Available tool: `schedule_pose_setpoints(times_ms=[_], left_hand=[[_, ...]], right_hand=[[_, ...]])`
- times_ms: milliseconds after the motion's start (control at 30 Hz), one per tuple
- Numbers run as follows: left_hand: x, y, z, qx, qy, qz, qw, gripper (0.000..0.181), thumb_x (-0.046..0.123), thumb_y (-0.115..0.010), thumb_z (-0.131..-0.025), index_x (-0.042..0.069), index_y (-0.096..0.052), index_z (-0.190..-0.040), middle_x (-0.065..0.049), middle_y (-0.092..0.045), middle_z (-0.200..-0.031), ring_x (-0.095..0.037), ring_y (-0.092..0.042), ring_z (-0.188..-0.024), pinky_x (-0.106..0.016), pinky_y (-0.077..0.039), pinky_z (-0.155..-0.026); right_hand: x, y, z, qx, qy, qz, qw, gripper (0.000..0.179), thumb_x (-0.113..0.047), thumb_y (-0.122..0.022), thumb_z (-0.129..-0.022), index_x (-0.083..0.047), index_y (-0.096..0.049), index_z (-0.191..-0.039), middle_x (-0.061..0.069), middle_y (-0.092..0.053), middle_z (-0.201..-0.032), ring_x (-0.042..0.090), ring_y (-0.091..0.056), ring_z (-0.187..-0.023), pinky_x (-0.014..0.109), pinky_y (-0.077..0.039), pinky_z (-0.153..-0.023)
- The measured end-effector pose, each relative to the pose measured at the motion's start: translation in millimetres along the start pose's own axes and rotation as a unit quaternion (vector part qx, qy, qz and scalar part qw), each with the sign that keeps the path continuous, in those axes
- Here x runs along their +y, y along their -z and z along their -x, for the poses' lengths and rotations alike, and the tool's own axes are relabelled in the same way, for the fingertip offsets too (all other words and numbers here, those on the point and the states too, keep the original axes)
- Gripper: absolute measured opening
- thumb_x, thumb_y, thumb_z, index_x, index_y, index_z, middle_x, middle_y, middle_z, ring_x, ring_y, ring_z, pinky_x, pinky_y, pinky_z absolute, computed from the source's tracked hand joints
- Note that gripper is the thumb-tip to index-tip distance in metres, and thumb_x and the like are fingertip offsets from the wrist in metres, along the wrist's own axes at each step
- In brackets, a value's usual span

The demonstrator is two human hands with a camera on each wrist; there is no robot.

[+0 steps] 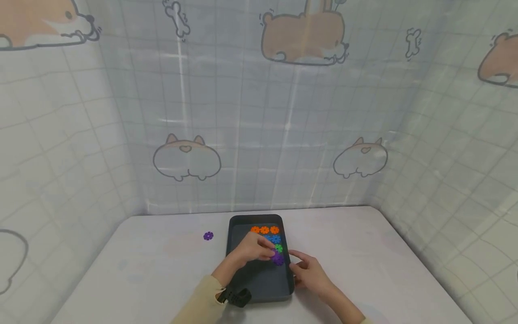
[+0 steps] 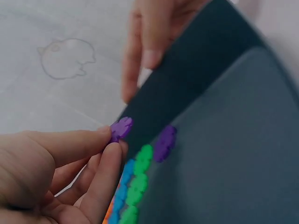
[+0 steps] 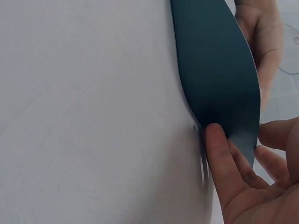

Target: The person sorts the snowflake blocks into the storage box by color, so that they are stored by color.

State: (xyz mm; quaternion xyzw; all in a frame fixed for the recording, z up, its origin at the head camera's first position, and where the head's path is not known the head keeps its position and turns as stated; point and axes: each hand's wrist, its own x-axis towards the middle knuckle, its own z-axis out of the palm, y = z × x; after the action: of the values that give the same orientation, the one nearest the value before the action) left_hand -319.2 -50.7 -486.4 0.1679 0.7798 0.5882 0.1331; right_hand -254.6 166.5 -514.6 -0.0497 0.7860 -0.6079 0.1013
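My left hand is over the dark grey tray. Between its thumb and fingertips it pinches a purple flower-shaped plastic disc, tilted on edge above the tray. Another purple disc lies on the tray floor beside a row of green discs. Past the green are blue discs, then a row of orange discs near the far end. My right hand touches the outside of the tray's right wall, its fingers mostly extended along the side and rim.
One more purple disc lies on the white table, left of the tray. Behind and at both sides rise pale curtains with a grid and cartoon dog print. A black band is strapped to my left wrist.
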Motion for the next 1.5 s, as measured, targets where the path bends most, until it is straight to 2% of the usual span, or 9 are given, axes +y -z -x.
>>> schedule_pose_setpoints(times_ms=[233, 467, 733, 933, 1067, 1233, 1500], left_hand=[[-13.2, -3.9, -1.4, 0.022, -0.004, -0.028, 0.9994, 0.015, -0.004, -0.077, -0.079, -0.007, -0.073, -0.093, -0.011, -0.067, -0.081, -0.021, -0.069, -0.07, -0.032, -0.058, -0.062], [-12.0, -1.4, -3.6, 0.019, 0.003, -0.068, 0.9975, 0.014, -0.004, -0.077, -0.079, -0.006, -0.074, -0.092, -0.009, -0.068, -0.079, -0.02, -0.069, -0.066, -0.031, -0.058, -0.06], [-3.9, 3.1, -13.3, 0.022, 0.009, -0.074, 0.997, 0.011, -0.003, -0.077, -0.079, -0.004, -0.074, -0.089, -0.009, -0.067, -0.079, -0.021, -0.069, -0.066, -0.032, -0.059, -0.061], [-12.4, 4.6, -12.4, 0.028, 0.024, -0.089, 0.9954, 0.011, -0.006, -0.076, -0.077, -0.005, -0.073, -0.088, -0.009, -0.067, -0.078, -0.021, -0.069, -0.064, -0.031, -0.058, -0.059], [-16.8, 5.6, -12.9, 0.03, 0.015, -0.109, 0.9934, 0.012, -0.007, -0.077, -0.076, -0.004, -0.074, -0.087, -0.009, -0.069, -0.076, -0.019, -0.069, -0.063, -0.03, -0.058, -0.057], [-14.7, 6.0, -13.6, 0.032, 0.002, -0.135, 0.9903, 0.012, -0.009, -0.077, -0.074, -0.005, -0.074, -0.086, -0.009, -0.069, -0.075, -0.018, -0.068, -0.061, -0.029, -0.057, -0.055], [-12.6, 3.6, -14.5, 0.02, 0.0, -0.178, 0.9838, 0.012, -0.006, -0.08, -0.073, -0.002, -0.075, -0.084, -0.007, -0.068, -0.074, -0.015, -0.066, -0.059, -0.027, -0.056, -0.053]], right_hand=[[-3, 0, 1.8, -0.003, -0.007, 0.002, 1.0, 0.049, -0.013, -0.058, -0.098, -0.002, -0.043, -0.144, 0.013, -0.065, -0.092, 0.027, -0.069, -0.077, 0.041, -0.058, -0.064], [-3, 1, 3.1, -0.009, -0.002, 0.0, 1.0, 0.05, -0.013, -0.058, -0.098, -0.001, -0.042, -0.144, 0.013, -0.065, -0.093, 0.027, -0.069, -0.077, 0.041, -0.058, -0.063], [-1, 2, 0.7, -0.007, 0.005, -0.006, 0.9999, 0.05, -0.014, -0.058, -0.098, -0.003, -0.043, -0.144, 0.013, -0.065, -0.093, 0.026, -0.068, -0.076, 0.039, -0.058, -0.063], [1, 1, 0.3, -0.012, 0.006, -0.014, 0.9998, 0.049, -0.013, -0.057, -0.099, -0.003, -0.043, -0.144, 0.014, -0.065, -0.093, 0.027, -0.069, -0.077, 0.04, -0.058, -0.063], [1, 1, 0.2, -0.007, 0.002, -0.01, 0.9999, 0.049, -0.013, -0.057, -0.099, -0.004, -0.043, -0.144, 0.013, -0.064, -0.093, 0.026, -0.068, -0.076, 0.04, -0.058, -0.063], [0, 1, -0.3, -0.006, 0.005, -0.005, 1.0, 0.049, -0.013, -0.057, -0.098, -0.003, -0.043, -0.144, 0.013, -0.064, -0.093, 0.025, -0.067, -0.075, 0.039, -0.058, -0.063], [0, 0, 0.5, -0.007, 0.009, -0.012, 0.9999, 0.048, -0.012, -0.056, -0.099, -0.004, -0.043, -0.144, 0.014, -0.063, -0.092, 0.025, -0.067, -0.075, 0.039, -0.058, -0.062]])
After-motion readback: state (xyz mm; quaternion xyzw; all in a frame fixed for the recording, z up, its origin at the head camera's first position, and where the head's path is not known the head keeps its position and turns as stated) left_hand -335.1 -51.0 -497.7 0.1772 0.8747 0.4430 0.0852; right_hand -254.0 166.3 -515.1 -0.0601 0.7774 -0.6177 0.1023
